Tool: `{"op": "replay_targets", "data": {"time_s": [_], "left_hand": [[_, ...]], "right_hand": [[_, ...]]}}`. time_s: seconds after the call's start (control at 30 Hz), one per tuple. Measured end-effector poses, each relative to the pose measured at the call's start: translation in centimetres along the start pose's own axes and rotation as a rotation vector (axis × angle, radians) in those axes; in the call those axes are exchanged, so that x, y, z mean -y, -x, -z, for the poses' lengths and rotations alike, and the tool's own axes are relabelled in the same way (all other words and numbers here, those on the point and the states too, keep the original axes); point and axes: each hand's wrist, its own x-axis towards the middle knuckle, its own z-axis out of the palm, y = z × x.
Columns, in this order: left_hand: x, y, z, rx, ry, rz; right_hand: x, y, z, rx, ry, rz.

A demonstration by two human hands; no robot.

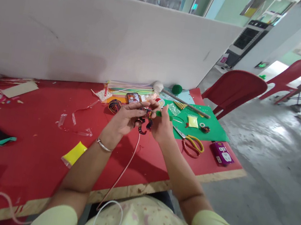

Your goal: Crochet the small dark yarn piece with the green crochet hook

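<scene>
Fingers of the left hand (124, 120) pinch one side of a small knotted yarn piece (144, 121), dark with red and blue strands, held above the red table (38, 155). On its other side the right hand (162, 127) closes its fingertips on it. Farther right, yellow-handled scissors (191, 143) lie on green felt (214, 127).

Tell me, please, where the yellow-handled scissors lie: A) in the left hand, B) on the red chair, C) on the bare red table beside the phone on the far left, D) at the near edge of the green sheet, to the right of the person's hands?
D: the scissors lie flat where the green sheet meets the red table, just right of the right hand.
</scene>
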Motion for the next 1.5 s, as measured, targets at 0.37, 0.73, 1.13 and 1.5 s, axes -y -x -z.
{"op": "replay_targets", "data": {"time_s": [0.37, 0.73, 1.13, 1.5], "left_hand": [[0.2, -0.3, -0.5, -0.041, -0.02, -0.172], [0.5, -0.2, -0.3, 0.008, -0.077, -0.168], [0.2, 0.1, -0.4, 0.08, -0.032, -0.109], [0.3, 0.0, -0.6, -0.006, -0.076, -0.075]], "right_hand": [[-0.3, -0.3, -0.6, -0.025, -0.123, -0.083], [-0.9, 0.0, -0.6, 0.015, -0.304, -0.287], [-0.6, 0.2, -0.7, -0.047, -0.319, -0.331], [-0.2, 0.4, 0.0, -0.038, -0.361, -0.422]]}}
